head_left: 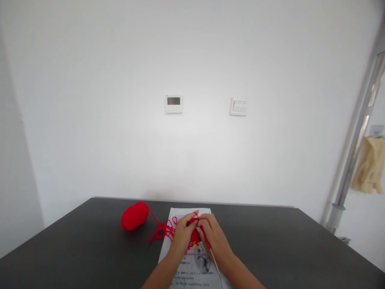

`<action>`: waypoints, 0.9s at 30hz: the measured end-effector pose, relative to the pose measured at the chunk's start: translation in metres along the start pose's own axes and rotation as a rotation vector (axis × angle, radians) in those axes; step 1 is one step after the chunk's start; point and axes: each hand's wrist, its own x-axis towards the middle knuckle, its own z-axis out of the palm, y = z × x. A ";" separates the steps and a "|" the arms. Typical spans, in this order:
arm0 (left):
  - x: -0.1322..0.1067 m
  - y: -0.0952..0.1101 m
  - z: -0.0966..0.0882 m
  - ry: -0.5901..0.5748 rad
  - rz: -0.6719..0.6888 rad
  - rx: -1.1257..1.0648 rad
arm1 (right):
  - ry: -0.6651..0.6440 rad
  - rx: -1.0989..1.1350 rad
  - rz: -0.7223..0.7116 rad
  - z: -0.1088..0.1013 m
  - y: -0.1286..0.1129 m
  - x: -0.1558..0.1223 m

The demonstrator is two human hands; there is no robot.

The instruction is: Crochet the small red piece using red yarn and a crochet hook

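My left hand [182, 233] and my right hand [214, 235] meet over a printed paper sheet [192, 267] on the dark table [75, 249]. Both hands are closed on a small red knitted piece [195, 236] held between them. A thin pale needle [214, 257] runs back from my right hand along the wrist. Red yarn [162, 230] trails in loose loops from the piece to a red yarn ball [134, 215] lying on the table to the left. The fingertips are pinched on the yarn at the top of the piece.
A white wall rises behind the table with a small display panel [173, 103] and a light switch [238, 106]. A metal pole [355, 144] stands at the right, with a cream cloth [369, 164] hanging beyond it.
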 end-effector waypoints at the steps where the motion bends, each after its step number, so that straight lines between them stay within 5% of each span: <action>1: 0.000 0.001 0.000 -0.009 0.014 0.031 | -0.003 0.014 0.005 -0.001 0.000 0.000; 12: 0.008 0.000 -0.015 -0.144 0.083 0.214 | 0.006 0.194 0.008 -0.017 -0.001 0.005; 16: 0.013 -0.001 -0.021 -0.109 0.098 0.251 | 0.001 0.230 0.009 -0.021 -0.002 0.006; 27: 0.013 -0.002 -0.021 -0.084 0.089 0.259 | -0.018 0.424 0.256 -0.012 0.006 0.000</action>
